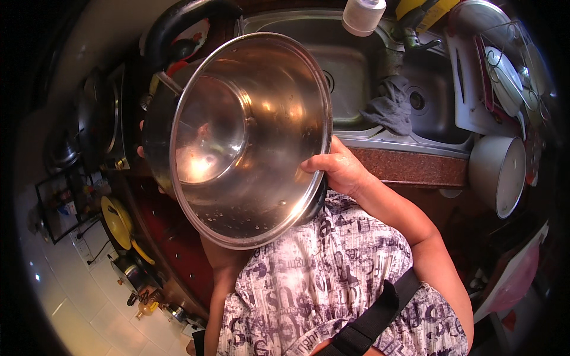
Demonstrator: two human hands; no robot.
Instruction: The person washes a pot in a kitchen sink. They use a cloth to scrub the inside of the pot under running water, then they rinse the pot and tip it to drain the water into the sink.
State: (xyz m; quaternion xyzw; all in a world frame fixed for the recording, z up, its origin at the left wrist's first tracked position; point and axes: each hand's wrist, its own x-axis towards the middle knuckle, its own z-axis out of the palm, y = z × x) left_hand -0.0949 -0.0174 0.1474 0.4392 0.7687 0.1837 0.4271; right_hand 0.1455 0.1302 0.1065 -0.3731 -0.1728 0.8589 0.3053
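A large stainless steel pot [285, 107] with black handles is tilted in front of my torso, its open mouth towards me. Water drops cling to the bare inner wall. My right hand [340, 167] grips the near right rim, thumb inside and fingers outside. Around the pot's far left side, only the fingertips of my left hand [141, 151] show; the pot hides the rest of that hand. Beyond the pot lies a double-bowl steel sink [356, 129], with a grey cloth [392, 107] draped over the divider between the bowls.
A tap [412, 40] stands behind the sink. To the right are a dish rack [512, 31] with dishes, a white cutting board [463, 89] and a white pot [494, 169]. A stove [118, 120] and a yellow pan [118, 220] are on the left.
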